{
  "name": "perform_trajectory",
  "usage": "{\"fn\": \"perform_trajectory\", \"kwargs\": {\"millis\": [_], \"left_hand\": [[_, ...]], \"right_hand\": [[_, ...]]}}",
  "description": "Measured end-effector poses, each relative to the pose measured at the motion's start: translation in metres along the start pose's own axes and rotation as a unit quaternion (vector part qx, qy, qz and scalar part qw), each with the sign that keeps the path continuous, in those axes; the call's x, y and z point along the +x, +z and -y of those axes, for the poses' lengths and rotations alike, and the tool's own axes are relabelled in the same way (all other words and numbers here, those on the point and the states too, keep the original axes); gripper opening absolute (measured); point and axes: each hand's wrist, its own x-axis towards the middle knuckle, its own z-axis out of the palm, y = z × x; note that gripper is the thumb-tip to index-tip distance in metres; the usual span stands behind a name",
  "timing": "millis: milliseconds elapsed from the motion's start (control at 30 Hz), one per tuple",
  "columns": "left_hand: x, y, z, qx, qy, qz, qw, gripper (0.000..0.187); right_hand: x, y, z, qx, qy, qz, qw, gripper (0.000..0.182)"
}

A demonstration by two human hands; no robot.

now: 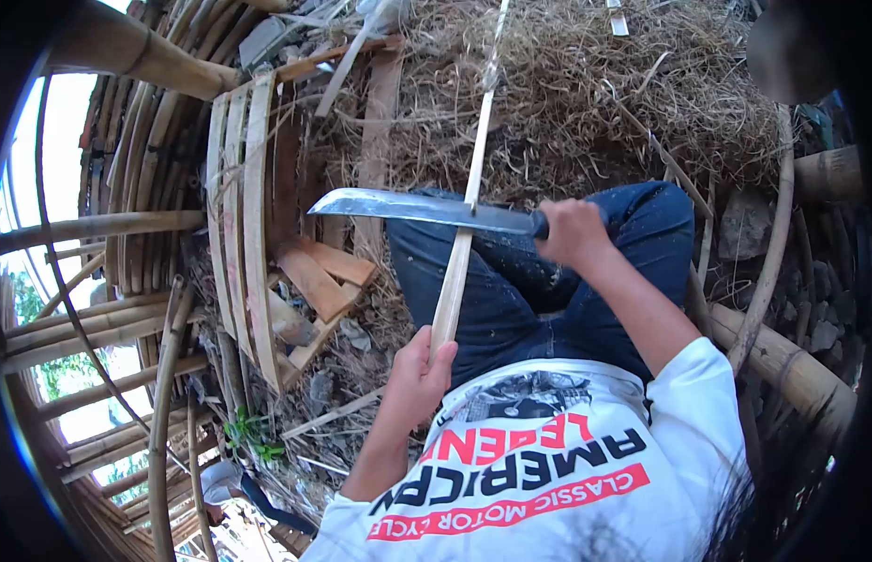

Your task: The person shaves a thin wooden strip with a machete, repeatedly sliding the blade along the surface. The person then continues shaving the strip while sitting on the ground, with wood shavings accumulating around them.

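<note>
My left hand (424, 375) is closed around the near end of a long, pale bamboo strip (457, 267). The strip runs away from me over my lap, towards the pile of shavings. In my right hand (574, 234) is the dark handle of a machete (398, 206), its broad blade pointing left. The blade lies crosswise at the strip, above my thighs, and appears to touch it. A small sliver stands up where the two cross. My fingertips on the handle are partly hidden.
Curly shavings (567, 112) heap up in front of my legs. To the left stand a slatted wooden frame (234, 225) and wood offcuts (323, 281), with bamboo poles (126, 229) beyond. A thick bamboo pole (782, 361) lies at right. Another person (225, 482) is at lower left.
</note>
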Motion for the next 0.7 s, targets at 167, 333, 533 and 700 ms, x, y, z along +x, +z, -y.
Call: {"fn": "perform_trajectory", "kwargs": {"millis": [167,333,533,700], "left_hand": [[0.006,0.001,-0.009,-0.018,-0.018,0.025,0.999,0.015],[-0.006,-0.006,-0.027,-0.010,-0.016,0.010,1.000,0.014],[0.010,-0.003,-0.019,-0.038,-0.033,0.052,0.997,0.015],[0.005,-0.004,-0.017,-0.035,-0.052,0.028,0.998,0.015]], "right_hand": [[-0.019,-0.021,0.060,0.059,-0.057,0.127,0.988,0.023],[0.027,-0.006,-0.005,0.000,0.034,0.032,0.999,0.018],[0.001,-0.017,0.041,0.037,-0.007,0.051,0.998,0.023],[-0.001,-0.009,0.069,0.043,-0.122,0.085,0.988,0.026]]}}
